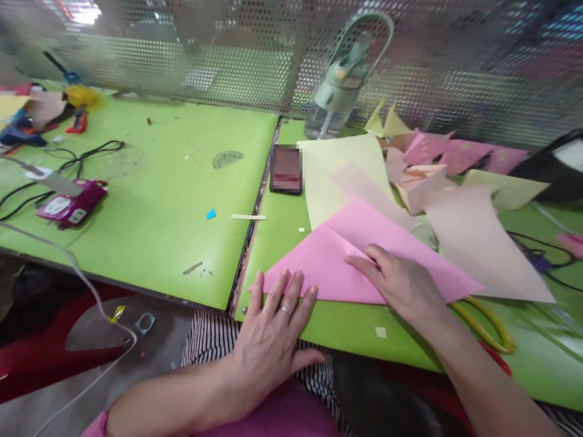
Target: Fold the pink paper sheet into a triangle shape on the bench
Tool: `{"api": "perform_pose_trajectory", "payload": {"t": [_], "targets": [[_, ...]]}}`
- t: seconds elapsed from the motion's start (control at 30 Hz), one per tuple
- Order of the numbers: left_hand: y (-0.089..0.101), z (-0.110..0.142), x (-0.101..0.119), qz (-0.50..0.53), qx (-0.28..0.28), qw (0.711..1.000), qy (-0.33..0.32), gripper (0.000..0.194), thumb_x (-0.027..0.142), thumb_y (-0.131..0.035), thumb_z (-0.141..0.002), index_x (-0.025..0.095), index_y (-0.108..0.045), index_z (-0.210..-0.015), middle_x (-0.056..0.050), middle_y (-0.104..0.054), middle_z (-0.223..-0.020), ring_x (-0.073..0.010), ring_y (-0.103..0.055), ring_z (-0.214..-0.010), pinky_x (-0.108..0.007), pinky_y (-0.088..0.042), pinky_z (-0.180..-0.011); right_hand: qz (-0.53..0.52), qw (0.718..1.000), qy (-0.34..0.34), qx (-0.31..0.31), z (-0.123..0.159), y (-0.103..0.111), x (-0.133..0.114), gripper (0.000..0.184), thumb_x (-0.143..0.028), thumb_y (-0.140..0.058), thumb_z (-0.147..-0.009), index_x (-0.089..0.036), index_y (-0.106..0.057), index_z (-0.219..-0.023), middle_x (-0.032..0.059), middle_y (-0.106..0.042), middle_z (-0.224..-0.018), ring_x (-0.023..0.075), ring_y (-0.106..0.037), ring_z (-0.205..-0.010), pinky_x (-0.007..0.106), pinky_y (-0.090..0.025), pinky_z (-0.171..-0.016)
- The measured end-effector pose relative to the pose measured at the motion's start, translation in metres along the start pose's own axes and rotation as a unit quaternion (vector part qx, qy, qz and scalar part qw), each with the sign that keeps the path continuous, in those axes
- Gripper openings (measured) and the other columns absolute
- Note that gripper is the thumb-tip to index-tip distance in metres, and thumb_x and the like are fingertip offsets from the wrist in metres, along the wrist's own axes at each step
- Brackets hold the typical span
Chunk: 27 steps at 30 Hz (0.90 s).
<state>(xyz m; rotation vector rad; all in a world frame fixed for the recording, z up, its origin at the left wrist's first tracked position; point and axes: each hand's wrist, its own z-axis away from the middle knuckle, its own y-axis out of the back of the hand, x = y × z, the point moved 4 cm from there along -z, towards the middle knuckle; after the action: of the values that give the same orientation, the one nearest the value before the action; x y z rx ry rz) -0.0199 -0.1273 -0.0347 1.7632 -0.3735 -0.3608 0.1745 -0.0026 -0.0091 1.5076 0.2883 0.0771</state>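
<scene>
Person's L hand [272, 328] lies w/ fingers apart on left part of folded pink paper triangle [314, 258]; R hand [407, 285] touches its middle, fingers curled; if they pinch, cannot tell. Triangle is nr front edge of green worktop [350, 328], partly over pale-yellow paper sheet [341, 152].

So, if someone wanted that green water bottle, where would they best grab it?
Probably by the carry loop, from above: it arches up over the top of the water bottle, leaving an opening for fingers. Papers crowd the near side and the mesh panel rises behind.
</scene>
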Motion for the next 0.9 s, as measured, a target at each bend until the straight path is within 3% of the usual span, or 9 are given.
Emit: {"api": "perform_pose_trajectory", "payload": {"t": [0.13, 0.5, 0.7, 0.9], "targets": [[-0.0008, 0.0011, 0.0013, -0.003, 0.016, 1.000, -0.008, 0.083, 0.074, -0.022, -0.087, 0.021, -0.025, -0.151, -0.012, -0.028, -0.157, -0.0337, -0.021, -0.144, -0.065, -0.011, -0.114, 0.025, 1.000, 0.002, 0.001, 0.0014, -0.0013, 0.0016, 0.065, -0.079, -0.012, -0.084, -0.024, -0.043, -0.071, 0.0015, -0.053, -0.053, 0.0202, -0.054, -0.051, 0.027, -0.030, -0.049], [-0.0025, 0.0025, 0.0009, 0.001, 0.029, 1.000, -0.006, 0.084, 0.076, -0.027, -0.085, 0.022, -0.028, -0.150, -0.012, -0.031, -0.155, -0.0381, -0.027, -0.141, -0.064, -0.016, -0.114, 0.048, 0.999, 0.009, -0.002, 0.0062, -0.0042, 0.0004, 0.048, -0.059, -0.023, -0.095, -0.024, -0.046, -0.073, 0.0022, -0.059, -0.057, 0.0205, -0.059, -0.054, 0.028, -0.029, -0.051], [-0.0037, 0.0039, 0.0018, 0.003, 0.033, 0.999, -0.015, 0.092, 0.079, -0.028, -0.082, 0.017, -0.029, -0.150, -0.016, -0.035, -0.152, -0.0362, -0.033, -0.139, -0.051, -0.026, -0.114, 0.034, 0.999, 0.015, 0.009, 0.0090, -0.0026, -0.0007, 0.045, -0.056, -0.025, -0.095, -0.024, -0.043, -0.071, 0.0011, -0.058, -0.057, 0.0192, -0.058, -0.054, 0.027, -0.029, -0.051], [-0.0033, 0.0032, 0.0022, 0.002, 0.021, 1.000, -0.023, 0.099, 0.083, -0.030, -0.077, 0.016, -0.027, -0.151, -0.018, -0.032, -0.153, -0.0394, -0.032, -0.139, -0.053, -0.028, -0.112, 0.027, 1.000, -0.011, -0.001, 0.0088, -0.0008, -0.0018, 0.044, -0.056, -0.028, -0.095, -0.024, -0.041, -0.069, 0.0007, -0.056, -0.056, 0.0194, -0.057, -0.054, 0.027, -0.028, -0.050]]}}
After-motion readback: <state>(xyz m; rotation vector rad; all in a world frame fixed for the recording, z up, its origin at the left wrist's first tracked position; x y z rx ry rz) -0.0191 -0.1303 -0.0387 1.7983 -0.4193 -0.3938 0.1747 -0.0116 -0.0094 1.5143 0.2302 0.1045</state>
